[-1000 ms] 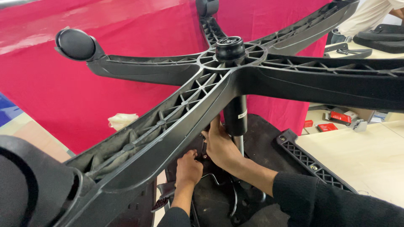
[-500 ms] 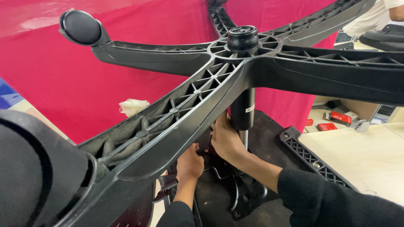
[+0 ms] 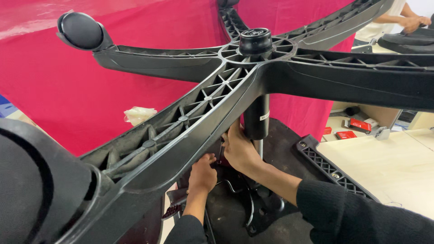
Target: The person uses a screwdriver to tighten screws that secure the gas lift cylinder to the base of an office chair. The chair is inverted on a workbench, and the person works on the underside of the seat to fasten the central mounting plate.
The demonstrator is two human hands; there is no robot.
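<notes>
An upturned black office chair fills the view, its star-shaped base point(image 3: 212, 95) uppermost with ribbed arms spreading outward. A black caster point(image 3: 80, 30) sits at the far left arm's tip. The black gas cylinder point(image 3: 256, 118) runs down from the hub to the seat's underside point(image 3: 289, 140). My right hand point(image 3: 238, 150) rests against the lower cylinder, just under a base arm. My left hand point(image 3: 202, 173) reaches into the metal mechanism point(image 3: 235, 185) beneath the seat, fingers curled on a part I cannot make out. Both sleeves are black.
A red cloth point(image 3: 68, 90) hangs behind the chair. A light wooden table point(image 3: 384, 162) lies at right with small red boxes point(image 3: 357, 124). Another person's hands point(image 3: 413, 22) work on a black seat at top right. A large caster point(image 3: 36, 190) looms at bottom left.
The view has shifted so the chair base sits higher and further right in frame. Both hands stay at the mechanism under the seat, with only slight finger movement.
</notes>
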